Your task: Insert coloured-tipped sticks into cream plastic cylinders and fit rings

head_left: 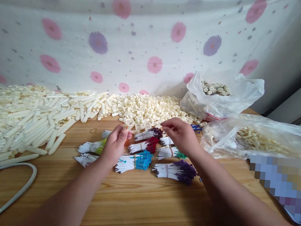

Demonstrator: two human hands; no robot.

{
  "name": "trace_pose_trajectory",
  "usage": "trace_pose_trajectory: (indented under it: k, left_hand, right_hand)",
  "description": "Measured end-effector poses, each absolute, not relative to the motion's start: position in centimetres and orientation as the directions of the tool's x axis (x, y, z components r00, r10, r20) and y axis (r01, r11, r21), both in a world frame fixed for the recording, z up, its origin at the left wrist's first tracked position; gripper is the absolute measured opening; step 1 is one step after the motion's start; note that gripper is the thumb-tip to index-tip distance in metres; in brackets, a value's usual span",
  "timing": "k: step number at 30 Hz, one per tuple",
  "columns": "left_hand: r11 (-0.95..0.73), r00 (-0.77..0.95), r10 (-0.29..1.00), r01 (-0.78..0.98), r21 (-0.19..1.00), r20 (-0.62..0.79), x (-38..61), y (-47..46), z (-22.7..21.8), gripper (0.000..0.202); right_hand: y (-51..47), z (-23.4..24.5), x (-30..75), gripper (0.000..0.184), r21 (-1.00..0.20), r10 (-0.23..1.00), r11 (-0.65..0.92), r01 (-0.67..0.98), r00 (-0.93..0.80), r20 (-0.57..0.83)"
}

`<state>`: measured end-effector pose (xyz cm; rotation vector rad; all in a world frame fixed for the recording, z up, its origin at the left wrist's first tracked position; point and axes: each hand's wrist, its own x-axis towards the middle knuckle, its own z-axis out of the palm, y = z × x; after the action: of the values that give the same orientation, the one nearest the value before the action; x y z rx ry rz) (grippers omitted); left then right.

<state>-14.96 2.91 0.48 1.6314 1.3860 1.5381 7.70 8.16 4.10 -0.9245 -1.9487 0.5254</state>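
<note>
My left hand [115, 143] is closed in a pinch on a small cream plastic ring piece [129, 123], held just above the wooden table [137, 197]. My right hand [181, 135] hovers with curled fingers over bundles of thin white sticks with coloured tips, its fingertips close to the heap of small cream caged parts [150, 109]. The bundles lie under both hands: a teal-tipped one [135, 161], a red-tipped one [144, 146], a purple-tipped one [175, 170], a green-tipped one [170, 153].
A large heap of cream plastic tubes [27, 119] fills the table's left. Two clear plastic bags of cream parts [218, 96] [260, 137] sit at the right. A grey cable [18, 185] curves at the front left. A flowered cloth [136, 37] hangs behind.
</note>
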Motion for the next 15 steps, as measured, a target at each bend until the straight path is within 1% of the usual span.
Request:
trace_pose_trajectory:
  k: [1, 2, 3, 5, 7, 11, 15]
  left_hand:
    - [-0.33, -0.151, 0.913, 0.269, 0.905, 0.378, -15.1, 3.2, 0.2, 0.043]
    - [-0.303, -0.137, 0.929, 0.252, 0.919, 0.344, -15.1, 3.4, -0.1, 0.042]
    - [-0.279, -0.119, 0.941, 0.265, 0.923, 0.318, -15.1, 3.5, -0.2, 0.041]
    - [-0.232, -0.076, 0.96, 0.327, 0.916, 0.27, -14.9, 3.7, -0.2, 0.038]
    - [-0.217, -0.04, 0.967, 0.375, 0.901, 0.25, -14.5, 3.6, 0.1, 0.04]
    - [-0.258, 0.079, 0.966, 0.414, 0.873, 0.248, -13.7, 3.6, 0.5, 0.043]
    - [-0.313, 0.178, 0.95, 0.514, 0.799, 0.258, -13.6, 3.9, 0.3, 0.034]
  right_hand:
    - [9.2, 4.3, 7.3, 0.015, -0.572, 0.765, 0.643, 0.51, -0.455, 0.455]
    - [10.1, 4.4, 6.7, 0.018, -0.444, 0.746, 0.664, 0.601, -0.563, 0.355]
    - [11.0, 4.5, 6.0, 0.021, -0.307, 0.736, 0.677, 0.669, -0.627, 0.255]
    - [12.5, 4.3, 4.6, 0.022, -0.176, 0.739, 0.673, 0.718, -0.656, 0.151]
    - [13.8, 4.0, 3.5, 0.023, -0.12, 0.744, 0.668, 0.735, -0.661, 0.097]
    - [15.2, 3.2, 2.7, 0.023, -0.019, 0.738, 0.675, 0.738, -0.675, 0.005]
    - [14.9, 2.8, 2.8, 0.023, 0.067, 0.696, 0.717, 0.694, -0.718, 0.0]
